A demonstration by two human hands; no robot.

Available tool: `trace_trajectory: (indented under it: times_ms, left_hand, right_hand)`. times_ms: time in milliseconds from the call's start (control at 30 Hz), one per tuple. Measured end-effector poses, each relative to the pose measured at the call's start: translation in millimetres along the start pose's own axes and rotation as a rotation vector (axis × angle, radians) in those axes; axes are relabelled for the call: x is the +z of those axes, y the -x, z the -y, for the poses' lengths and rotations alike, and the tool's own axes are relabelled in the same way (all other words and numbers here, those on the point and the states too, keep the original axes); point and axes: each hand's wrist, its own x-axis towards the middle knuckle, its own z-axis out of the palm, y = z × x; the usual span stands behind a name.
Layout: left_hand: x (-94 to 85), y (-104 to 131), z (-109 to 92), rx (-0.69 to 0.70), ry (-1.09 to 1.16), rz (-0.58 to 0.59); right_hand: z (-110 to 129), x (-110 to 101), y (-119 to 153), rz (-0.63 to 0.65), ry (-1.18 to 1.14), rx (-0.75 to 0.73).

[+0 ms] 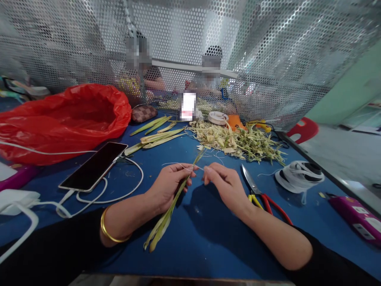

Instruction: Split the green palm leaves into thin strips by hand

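My left hand pinches a bunch of long green leaves near its narrow upper end. The leaves slant down toward the table's front edge. A thin white thread crosses the stems and runs over to my right hand, whose thumb and fingertips are closed on it. Whether the thread goes all the way round the stems I cannot tell. Scissors with red and yellow handles lie beside my right forearm, blades pointing away. A spool wound with white string stands farther right.
Behind my hands lie loose leaf bundles and a heap of trimmings. At left are a red plastic bag, a phone and white cables. A purple power strip sits right. People sit behind a perforated screen.
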Motion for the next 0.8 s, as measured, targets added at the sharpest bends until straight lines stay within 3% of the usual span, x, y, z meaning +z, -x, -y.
trace_trajectory:
  times_ms: [100, 233, 800]
  left_hand:
    - [0.8, 1.6, 0.4, -0.038, -0.024, 0.064]
    - [1.3, 2.7, 2.9, -0.063, -0.045, 0.139]
    - [3.4, 5.0, 1.4, -0.060, -0.129, 0.161]
  right_hand:
    - [-3.5, 1.0, -3.8, -0.031, -0.304, 0.253]
    - [-5.3, 2.3, -5.1, 0.066, -0.584, 0.341]
    - [-5.5, 3.8, -5.4, 0.014, -0.577, 0.297]
